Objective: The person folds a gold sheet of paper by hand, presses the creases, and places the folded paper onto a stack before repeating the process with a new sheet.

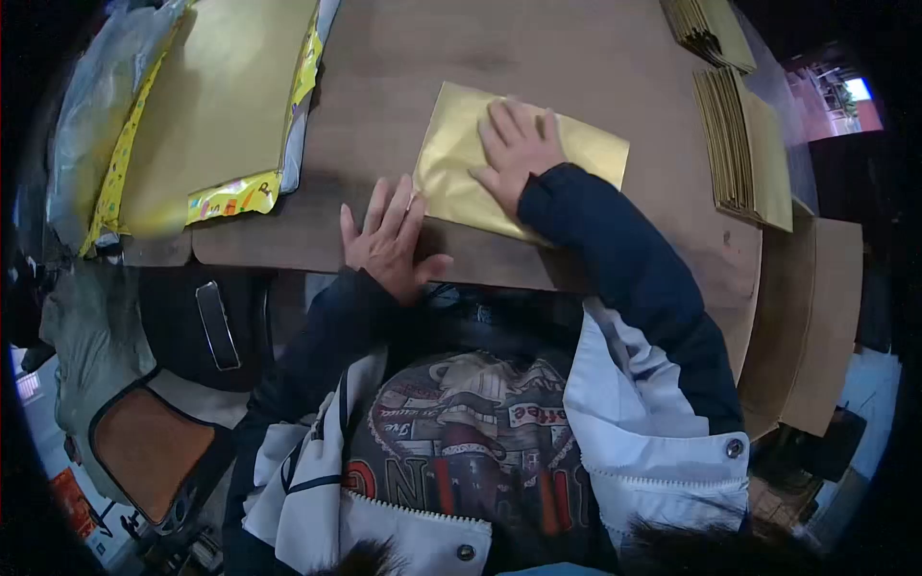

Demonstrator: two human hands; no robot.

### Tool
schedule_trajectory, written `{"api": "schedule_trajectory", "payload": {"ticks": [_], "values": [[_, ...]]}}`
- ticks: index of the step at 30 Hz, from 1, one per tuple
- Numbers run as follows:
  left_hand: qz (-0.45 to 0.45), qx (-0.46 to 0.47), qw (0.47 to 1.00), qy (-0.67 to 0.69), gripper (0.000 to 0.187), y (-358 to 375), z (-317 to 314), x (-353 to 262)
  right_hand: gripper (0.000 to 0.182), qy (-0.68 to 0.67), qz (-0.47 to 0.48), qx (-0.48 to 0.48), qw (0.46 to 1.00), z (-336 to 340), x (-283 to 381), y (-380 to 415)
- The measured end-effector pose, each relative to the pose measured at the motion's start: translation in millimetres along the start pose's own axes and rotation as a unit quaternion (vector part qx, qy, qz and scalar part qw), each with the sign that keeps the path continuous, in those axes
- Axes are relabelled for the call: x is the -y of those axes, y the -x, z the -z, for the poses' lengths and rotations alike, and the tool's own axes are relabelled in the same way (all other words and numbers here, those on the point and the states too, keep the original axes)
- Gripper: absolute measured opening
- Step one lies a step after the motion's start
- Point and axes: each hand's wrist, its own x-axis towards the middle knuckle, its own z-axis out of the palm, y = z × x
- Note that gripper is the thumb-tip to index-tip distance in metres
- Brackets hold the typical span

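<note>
In the upper left of the frame, you have a big flat pile of tan sheets (226,86) in a yellow wrapper (235,197) with bright prints on it, and some see-through plastic (82,125) is by its left side. Below it, in the lower left, is a chair (154,442) with a brown seat. Next comes your left hand (384,245), palm down near the front edge of the brown table (384,58). Its fingers are open and a bit spread, and the tips are at the left corner of the shiny gold sheet (451,173); I can't tell if they touch it. The gold sheet lies flat, just above the middle of the frame. Your right hand (519,154) is on top of it, fingers open and spread, not gripping. It looks like you are pressing or smoothing it. To slide or pick it up, your next move would need a gentle hold on an edge, so it doesn't crease. In the upper right are two bunches of folded brown paper (735,144), with an open cardboard box (816,317) below them.
</note>
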Motion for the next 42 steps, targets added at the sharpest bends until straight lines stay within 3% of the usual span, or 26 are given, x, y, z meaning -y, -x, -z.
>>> {"api": "schedule_trajectory", "payload": {"ticks": [4,6,10,13,14,16,19,23,25,29,31,35,39,42], "values": [[-0.052,0.047,0.997,-0.046,0.080,-11,15,3,0.061,-0.125,0.084,-0.042,0.988,-16,50,15],[-0.010,0.109,0.992,-0.058,0.077,-12,19,2,0.060,-0.130,0.066,-0.065,0.987,-20,43,27],[-0.021,0.074,0.996,-0.036,0.069,-13,18,9,0.060,-0.125,0.006,-0.069,0.990,-22,13,57],[-0.032,0.067,0.997,-0.036,0.065,-17,21,12,0.064,-0.122,-0.059,0.006,0.991,-22,-16,87],[-0.040,0.066,0.996,-0.035,0.065,-21,26,13,0.062,-0.114,-0.066,-0.049,0.990,-26,-23,99],[-0.050,0.133,0.989,-0.050,0.056,-37,35,13,0.063,-0.112,-0.076,-0.049,0.990,-26,-30,110],[-0.126,0.057,0.987,-0.079,0.047,-74,24,9,0.064,-0.108,-0.077,-0.050,0.990,-27,-29,112],[-0.217,0.064,0.973,0.036,0.058,-109,-17,-28,0.063,-0.113,-0.079,-0.069,0.988,-29,-27,112],[-0.233,0.088,0.968,-0.021,0.065,-117,-19,-19,0.063,-0.115,-0.082,-0.068,0.988,-27,-24,110],[-0.188,0.086,0.976,-0.072,0.072,-139,-20,18,0.064,-0.127,-0.083,-0.070,0.986,-23,-25,112],[-0.178,0.013,0.983,-0.039,0.071,-149,-20,32,0.065,-0.132,-0.076,-0.068,0.986,-26,-25,112],[-0.135,0.065,0.988,-0.049,0.069,-170,-15,41,0.077,-0.140,-0.060,-0.073,0.986,-27,-27,115],[-0.098,0.045,0.993,-0.043,0.062,-181,-17,43,0.080,-0.134,-0.016,-0.060,0.989,-16,-33,121],[-0.130,-0.035,0.991,-0.015,0.049,-187,-17,45,0.077,-0.135,0.003,-0.092,0.987,-22,-33,133]]}}
